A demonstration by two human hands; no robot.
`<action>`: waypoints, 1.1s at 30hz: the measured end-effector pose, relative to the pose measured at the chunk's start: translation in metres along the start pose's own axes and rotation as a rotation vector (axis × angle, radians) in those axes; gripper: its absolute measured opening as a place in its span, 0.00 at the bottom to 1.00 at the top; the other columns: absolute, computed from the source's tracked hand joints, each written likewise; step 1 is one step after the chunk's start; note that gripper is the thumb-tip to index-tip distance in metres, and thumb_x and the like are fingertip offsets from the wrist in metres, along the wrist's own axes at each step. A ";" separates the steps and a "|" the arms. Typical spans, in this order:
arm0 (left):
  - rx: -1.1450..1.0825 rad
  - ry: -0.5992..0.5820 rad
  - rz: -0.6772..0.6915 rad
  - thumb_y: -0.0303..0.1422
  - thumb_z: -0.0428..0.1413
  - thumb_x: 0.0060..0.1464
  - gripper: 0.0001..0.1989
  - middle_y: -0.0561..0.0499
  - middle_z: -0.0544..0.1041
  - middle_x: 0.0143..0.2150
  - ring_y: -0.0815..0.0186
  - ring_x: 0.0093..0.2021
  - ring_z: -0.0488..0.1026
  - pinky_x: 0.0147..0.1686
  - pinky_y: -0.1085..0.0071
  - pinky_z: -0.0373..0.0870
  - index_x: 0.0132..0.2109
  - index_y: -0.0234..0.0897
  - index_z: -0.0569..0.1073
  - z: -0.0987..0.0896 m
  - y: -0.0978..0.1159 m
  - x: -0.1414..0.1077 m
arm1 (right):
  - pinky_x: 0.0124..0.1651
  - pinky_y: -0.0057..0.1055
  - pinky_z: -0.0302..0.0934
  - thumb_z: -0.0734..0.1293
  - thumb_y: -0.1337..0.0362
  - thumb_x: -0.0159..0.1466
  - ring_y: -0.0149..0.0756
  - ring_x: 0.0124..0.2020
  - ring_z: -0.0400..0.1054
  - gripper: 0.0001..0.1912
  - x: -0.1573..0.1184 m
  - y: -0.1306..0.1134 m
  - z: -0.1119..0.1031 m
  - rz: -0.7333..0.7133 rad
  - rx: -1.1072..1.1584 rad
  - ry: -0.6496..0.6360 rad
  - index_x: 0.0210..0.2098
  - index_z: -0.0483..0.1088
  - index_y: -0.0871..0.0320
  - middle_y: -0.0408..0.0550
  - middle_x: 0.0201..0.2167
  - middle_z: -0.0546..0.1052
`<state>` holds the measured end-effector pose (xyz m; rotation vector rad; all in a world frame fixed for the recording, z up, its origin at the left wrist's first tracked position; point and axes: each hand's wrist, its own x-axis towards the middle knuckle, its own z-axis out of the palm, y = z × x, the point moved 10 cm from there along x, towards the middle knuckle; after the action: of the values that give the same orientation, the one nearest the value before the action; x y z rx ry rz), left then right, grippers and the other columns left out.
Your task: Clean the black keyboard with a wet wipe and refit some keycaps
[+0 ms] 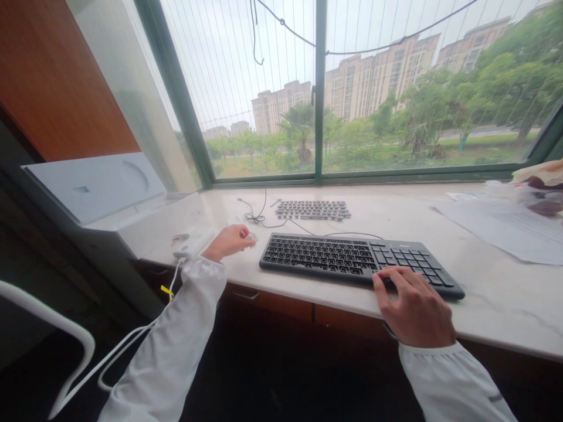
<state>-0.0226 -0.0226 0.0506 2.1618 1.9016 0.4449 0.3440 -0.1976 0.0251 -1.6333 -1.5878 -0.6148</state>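
Note:
A black keyboard [321,255] lies on the pale desk, its main block bare of keycaps and showing pale switch centres. Keycaps still sit on its number pad at the right. My right hand [413,305] is closed at the keyboard's front edge, near the arrow keys, with the thumb low and the fingers bent over the top. Left of the keyboard, my left hand [231,240] pinches a small whitish, see-through thing [252,237] whose kind I cannot make out. Loose dark keycaps [312,210] lie in rows behind the keyboard.
A thin black cable [255,218] curls behind my left hand. At the left stand an open white box [158,220] and a white power strip [188,245] with a cord. Papers [505,228] lie at the right. A window [319,117] backs the desk.

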 end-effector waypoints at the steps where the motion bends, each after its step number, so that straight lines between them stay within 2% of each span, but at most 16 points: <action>1: -0.017 0.019 0.006 0.44 0.58 0.47 0.16 0.49 0.80 0.39 0.64 0.36 0.76 0.36 0.73 0.69 0.38 0.37 0.74 0.001 -0.003 -0.002 | 0.38 0.32 0.56 0.61 0.58 0.65 0.39 0.38 0.68 0.10 0.000 0.000 0.000 0.000 0.002 0.004 0.34 0.70 0.56 0.46 0.37 0.76; 5: -0.126 0.100 0.049 0.47 0.59 0.48 0.18 0.49 0.80 0.40 0.63 0.39 0.76 0.41 0.72 0.69 0.40 0.38 0.76 0.007 -0.008 -0.012 | 0.39 0.32 0.57 0.62 0.59 0.64 0.38 0.38 0.68 0.09 0.000 -0.001 -0.001 -0.005 -0.007 0.006 0.34 0.70 0.55 0.45 0.37 0.76; 10: -0.336 0.081 0.151 0.45 0.59 0.51 0.21 0.53 0.80 0.36 0.66 0.34 0.77 0.38 0.72 0.71 0.51 0.42 0.72 0.019 0.004 -0.027 | 0.39 0.31 0.57 0.61 0.58 0.65 0.38 0.38 0.68 0.10 0.000 -0.001 0.001 0.000 -0.018 -0.012 0.34 0.70 0.55 0.44 0.37 0.76; 13: -0.323 0.085 0.153 0.43 0.60 0.50 0.19 0.54 0.80 0.39 0.67 0.35 0.77 0.38 0.73 0.71 0.49 0.45 0.75 0.028 0.010 -0.035 | 0.39 0.32 0.57 0.61 0.58 0.65 0.39 0.39 0.68 0.10 -0.001 0.000 0.002 0.008 -0.016 -0.017 0.34 0.70 0.55 0.45 0.38 0.77; 17: -0.252 0.197 0.090 0.43 0.62 0.48 0.18 0.53 0.80 0.38 0.66 0.33 0.78 0.38 0.72 0.71 0.47 0.45 0.78 0.033 0.011 -0.037 | 0.39 0.32 0.57 0.60 0.57 0.65 0.39 0.39 0.69 0.10 -0.001 0.001 0.003 0.022 -0.016 -0.017 0.34 0.70 0.55 0.45 0.38 0.77; 19: -0.225 0.227 0.082 0.43 0.61 0.49 0.17 0.53 0.81 0.37 0.66 0.33 0.77 0.38 0.72 0.71 0.46 0.44 0.79 0.034 0.013 -0.033 | 0.39 0.32 0.58 0.61 0.57 0.64 0.38 0.39 0.69 0.10 -0.001 0.001 0.002 0.026 -0.023 -0.016 0.34 0.70 0.55 0.44 0.38 0.76; 27: -0.148 0.198 0.106 0.43 0.58 0.53 0.18 0.49 0.81 0.38 0.64 0.38 0.77 0.44 0.70 0.70 0.47 0.39 0.79 0.036 0.025 0.002 | 0.37 0.33 0.58 0.60 0.57 0.65 0.39 0.39 0.69 0.10 0.000 0.000 0.001 0.034 -0.049 -0.008 0.35 0.70 0.54 0.45 0.40 0.77; 33: -0.054 0.206 0.082 0.38 0.60 0.52 0.15 0.48 0.81 0.40 0.62 0.43 0.76 0.48 0.68 0.68 0.46 0.39 0.80 0.039 0.034 0.038 | 0.36 0.34 0.57 0.60 0.57 0.64 0.40 0.38 0.68 0.11 -0.001 0.001 0.002 0.020 -0.013 0.019 0.33 0.70 0.55 0.47 0.38 0.76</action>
<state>0.0274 0.0121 0.0297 2.2407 1.8815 0.7533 0.3442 -0.1968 0.0233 -1.6465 -1.5552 -0.6293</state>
